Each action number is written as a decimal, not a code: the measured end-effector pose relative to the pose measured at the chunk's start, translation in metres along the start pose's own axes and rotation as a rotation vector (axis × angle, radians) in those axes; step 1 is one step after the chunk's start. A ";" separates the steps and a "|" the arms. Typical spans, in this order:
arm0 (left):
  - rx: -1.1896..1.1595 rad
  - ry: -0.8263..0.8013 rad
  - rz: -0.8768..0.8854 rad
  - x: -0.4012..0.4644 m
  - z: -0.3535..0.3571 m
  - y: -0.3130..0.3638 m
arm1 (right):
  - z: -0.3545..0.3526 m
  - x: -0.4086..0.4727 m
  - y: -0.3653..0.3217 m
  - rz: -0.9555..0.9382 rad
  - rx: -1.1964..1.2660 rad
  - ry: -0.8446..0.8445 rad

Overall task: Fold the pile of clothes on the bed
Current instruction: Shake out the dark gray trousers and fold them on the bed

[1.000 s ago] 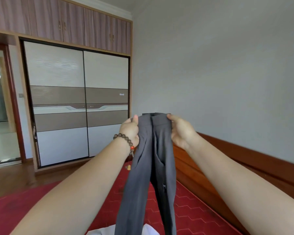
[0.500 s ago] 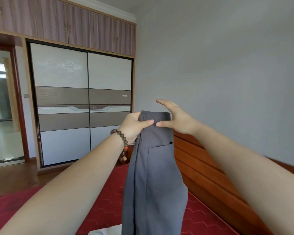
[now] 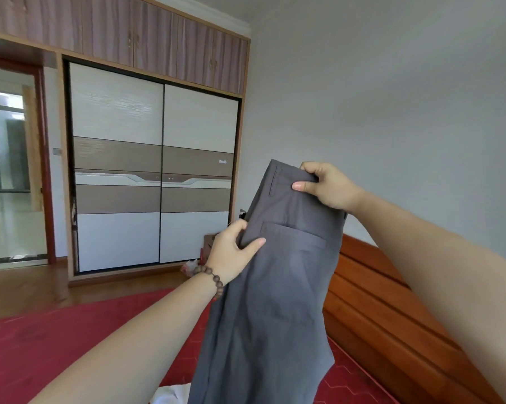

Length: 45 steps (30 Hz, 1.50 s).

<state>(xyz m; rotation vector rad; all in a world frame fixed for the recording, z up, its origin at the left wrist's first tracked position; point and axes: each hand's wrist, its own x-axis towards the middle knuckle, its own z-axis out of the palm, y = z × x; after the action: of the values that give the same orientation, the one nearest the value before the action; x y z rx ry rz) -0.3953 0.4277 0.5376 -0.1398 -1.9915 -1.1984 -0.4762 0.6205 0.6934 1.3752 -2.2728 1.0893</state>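
No text, number or brand can be read anywhere in the view. A small white mark sits on the brown band of the wardrobe's right sliding door [image 3: 200, 173], but it is too small and blurred to make out as letters.

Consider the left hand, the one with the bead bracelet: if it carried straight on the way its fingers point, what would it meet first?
The left hand points up and right, already gripping the grey trousers. Beyond that cloth, the right hand probably comes next, though depth is unclear.
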 end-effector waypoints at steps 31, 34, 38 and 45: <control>0.160 0.077 0.081 -0.045 0.005 -0.035 | 0.045 0.026 -0.043 -0.328 -1.252 -0.555; 0.082 0.212 0.048 -0.072 0.024 -0.042 | 0.045 0.026 -0.043 -0.383 -1.295 -0.509; 0.196 0.196 -0.097 -0.094 0.043 -0.059 | 0.035 0.024 -0.038 -0.419 -1.350 -0.436; 0.398 -0.152 -0.441 -0.105 0.082 -0.085 | 0.005 0.012 -0.016 -0.325 -1.274 -0.286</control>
<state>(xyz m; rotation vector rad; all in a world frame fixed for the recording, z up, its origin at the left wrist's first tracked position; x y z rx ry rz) -0.4100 0.4756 0.3876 0.4412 -2.4338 -1.0432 -0.4685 0.6048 0.7043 1.1970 -2.0358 -0.6562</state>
